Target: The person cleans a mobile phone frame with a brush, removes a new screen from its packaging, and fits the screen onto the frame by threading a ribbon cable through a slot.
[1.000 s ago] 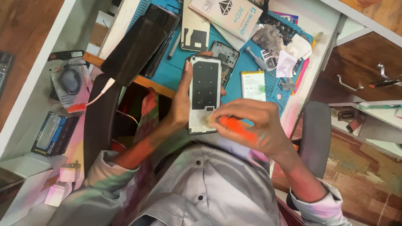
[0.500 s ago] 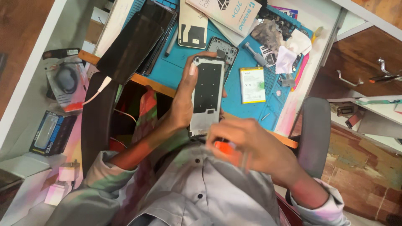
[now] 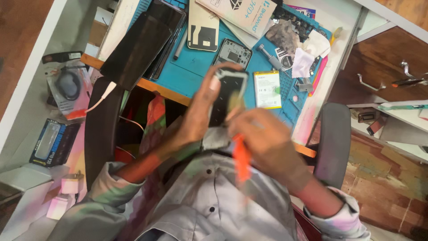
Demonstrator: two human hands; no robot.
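Note:
My left hand grips an opened phone body with a pale frame and dark inside, held upright above my lap in front of the blue work mat. My right hand is closed on an orange-handled tool, its tip up against the lower part of the phone. Both hands are blurred by motion. Much of the phone is hidden behind my fingers.
On the mat lie a phone frame, a white battery, a dark tablet, a booklet and several small tools and wipes. Wooden drawers stand at the right, packaged items at the left.
The view has shifted and the hands are now lower in it. My right hand turned the orange tool from lying flat to pointing up at the phone. The phone tilted slightly.

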